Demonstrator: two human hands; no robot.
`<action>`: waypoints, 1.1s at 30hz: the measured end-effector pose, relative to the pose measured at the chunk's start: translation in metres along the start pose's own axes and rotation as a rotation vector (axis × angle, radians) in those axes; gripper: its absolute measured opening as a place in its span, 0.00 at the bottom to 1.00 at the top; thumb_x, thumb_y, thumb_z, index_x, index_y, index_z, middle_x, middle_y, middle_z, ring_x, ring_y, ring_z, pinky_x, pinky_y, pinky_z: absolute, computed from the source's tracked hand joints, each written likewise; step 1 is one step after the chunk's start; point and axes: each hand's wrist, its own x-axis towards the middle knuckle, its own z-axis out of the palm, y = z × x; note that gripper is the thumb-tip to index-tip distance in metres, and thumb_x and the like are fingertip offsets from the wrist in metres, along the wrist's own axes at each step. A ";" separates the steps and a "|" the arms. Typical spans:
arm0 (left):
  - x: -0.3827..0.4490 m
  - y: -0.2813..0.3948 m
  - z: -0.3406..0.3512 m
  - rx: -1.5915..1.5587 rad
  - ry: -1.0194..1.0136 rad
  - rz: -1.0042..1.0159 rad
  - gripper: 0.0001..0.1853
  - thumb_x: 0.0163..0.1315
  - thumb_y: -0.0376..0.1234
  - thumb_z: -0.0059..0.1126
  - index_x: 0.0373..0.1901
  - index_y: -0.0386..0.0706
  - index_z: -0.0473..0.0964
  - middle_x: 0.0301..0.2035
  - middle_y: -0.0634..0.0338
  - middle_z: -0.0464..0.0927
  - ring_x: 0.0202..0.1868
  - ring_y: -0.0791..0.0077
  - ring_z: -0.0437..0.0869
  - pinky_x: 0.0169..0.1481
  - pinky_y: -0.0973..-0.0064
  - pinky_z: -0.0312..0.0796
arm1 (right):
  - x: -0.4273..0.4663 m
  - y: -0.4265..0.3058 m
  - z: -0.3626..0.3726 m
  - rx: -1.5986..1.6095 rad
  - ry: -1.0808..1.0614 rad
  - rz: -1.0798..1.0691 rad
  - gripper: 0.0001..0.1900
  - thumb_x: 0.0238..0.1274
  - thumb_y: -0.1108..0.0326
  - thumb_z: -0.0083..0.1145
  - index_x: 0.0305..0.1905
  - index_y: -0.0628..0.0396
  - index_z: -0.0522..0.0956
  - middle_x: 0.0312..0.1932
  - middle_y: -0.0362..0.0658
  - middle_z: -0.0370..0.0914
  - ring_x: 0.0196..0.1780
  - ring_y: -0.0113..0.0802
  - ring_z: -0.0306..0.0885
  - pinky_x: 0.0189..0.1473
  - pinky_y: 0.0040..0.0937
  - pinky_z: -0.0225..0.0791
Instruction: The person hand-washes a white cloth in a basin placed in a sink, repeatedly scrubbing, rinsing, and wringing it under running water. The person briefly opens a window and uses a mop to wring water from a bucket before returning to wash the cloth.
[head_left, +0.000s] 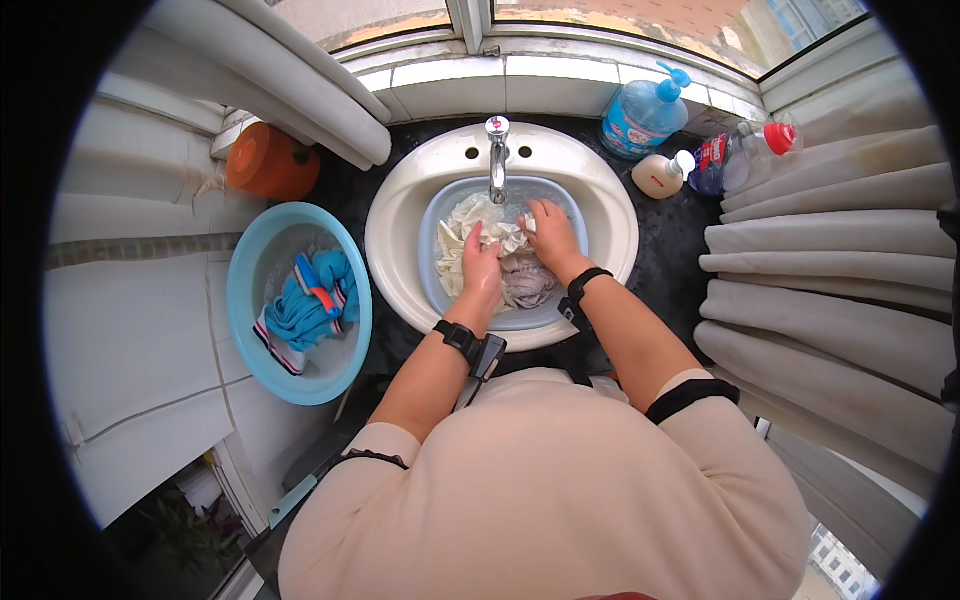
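A wet cream-white cloth (511, 239) is stretched between my hands, bunched and wrinkled. My left hand (480, 268) grips its left end, the thumb pointing up toward the faucet. On its other end, the fingers of my right hand (553, 234) are curled. Both hands are over a pale blue plastic basin (428, 259), which sits inside a white oval sink (391, 240). More cream fabric (454, 244) lies in the basin's left side. A greyish-mauve cloth (531, 283) is heaped below my hands, in the basin's front part. The chrome faucet (498, 161) stands just beyond them.
Left of the sink, a turquoise basin (238, 330) holds blue clothing (300, 315) and a blue-and-orange brush (318, 286). Behind it is an orange container (262, 161). A blue pump bottle (637, 120), a beige pump bottle (658, 177) and a red-capped bottle (739, 159) stand back right. Curtains (825, 255) hang right.
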 end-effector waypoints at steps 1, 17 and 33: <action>0.003 0.003 -0.007 0.037 -0.006 -0.063 0.36 0.75 0.24 0.50 0.83 0.44 0.54 0.72 0.51 0.66 0.64 0.66 0.76 0.65 0.64 0.71 | -0.001 0.004 0.005 -0.108 -0.100 0.037 0.20 0.63 0.65 0.69 0.58 0.58 0.80 0.54 0.52 0.80 0.58 0.55 0.78 0.60 0.48 0.75; 0.033 -0.015 -0.043 -0.440 -0.269 -0.458 0.25 0.81 0.47 0.50 0.72 0.46 0.68 0.60 0.51 0.76 0.58 0.58 0.81 0.58 0.57 0.78 | -0.023 -0.142 -0.036 0.388 -0.006 0.291 0.15 0.64 0.52 0.67 0.34 0.54 0.84 0.37 0.52 0.85 0.47 0.57 0.83 0.48 0.52 0.76; -0.001 0.036 -0.056 1.163 -0.552 -0.148 0.42 0.65 0.32 0.68 0.79 0.33 0.58 0.29 0.53 0.87 0.32 0.67 0.89 0.42 0.69 0.79 | 0.014 -0.045 -0.022 -0.085 -0.417 0.257 0.26 0.54 0.55 0.71 0.59 0.47 0.85 0.67 0.49 0.79 0.77 0.53 0.64 0.70 0.54 0.66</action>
